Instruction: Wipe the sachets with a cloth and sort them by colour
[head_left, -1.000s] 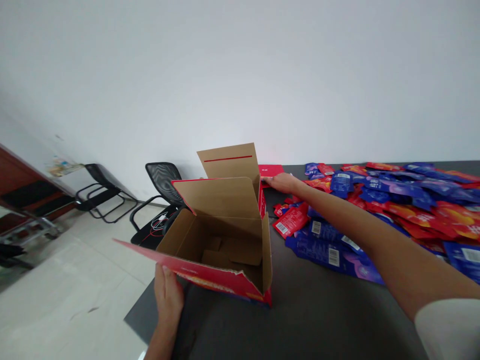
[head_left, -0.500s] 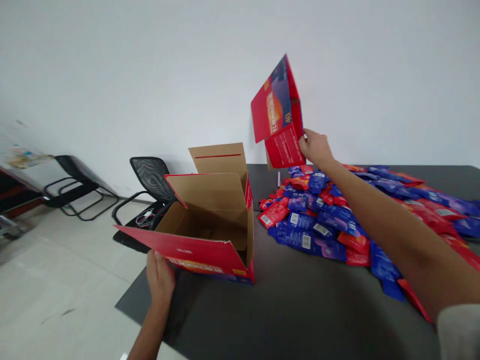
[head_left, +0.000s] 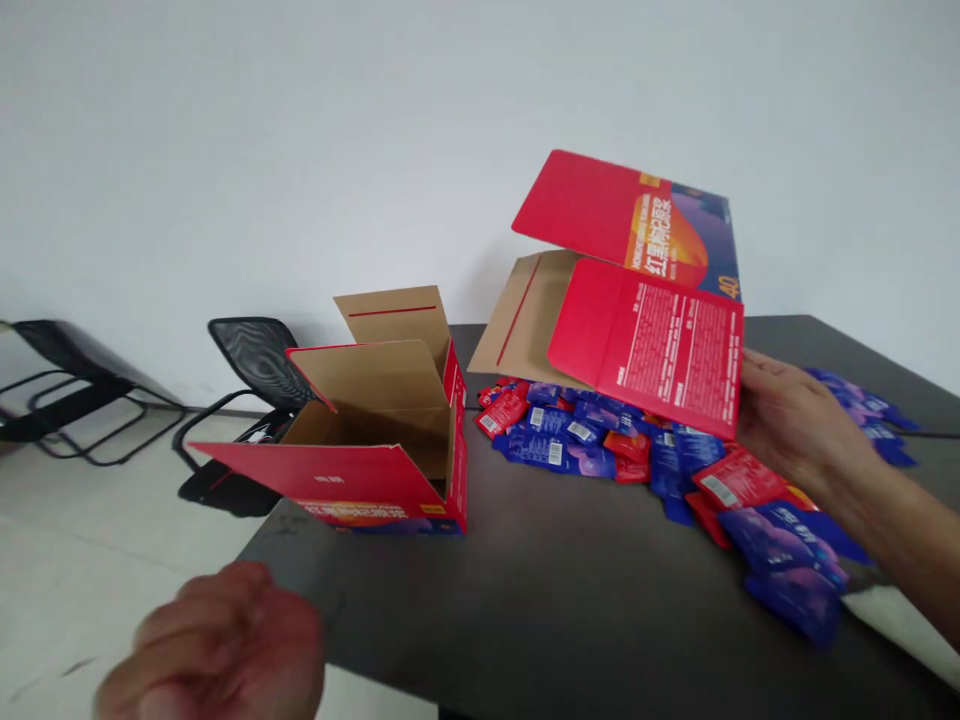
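Nearest, the left hand (head_left: 214, 645) is seen blurred by the near-left corner of the surface (head_left: 540, 580); its fingers are curled in, nothing can be made out in them, and how tightly they are closed cannot be told. At the right, the edge of the held box (head_left: 675, 345) is pinched in the right hand (head_left: 795, 420), the box being held up over the surface with its flaps splayed. By judgement, such a loose shape is best gripped at a wall rather than a flap, squeezed lightly so that the card is not creased, and steadied with the free hand at the opposite end; it should be kept high enough for the pouches not to be swept by the flaps. The pouches (head_left: 555, 450) are strewn from the near-right edge towards the far edge. Close to the left edge, the open box (head_left: 352, 480) is stood upright, flaps raised. Beyond it, a chair (head_left: 255, 355) is seen.
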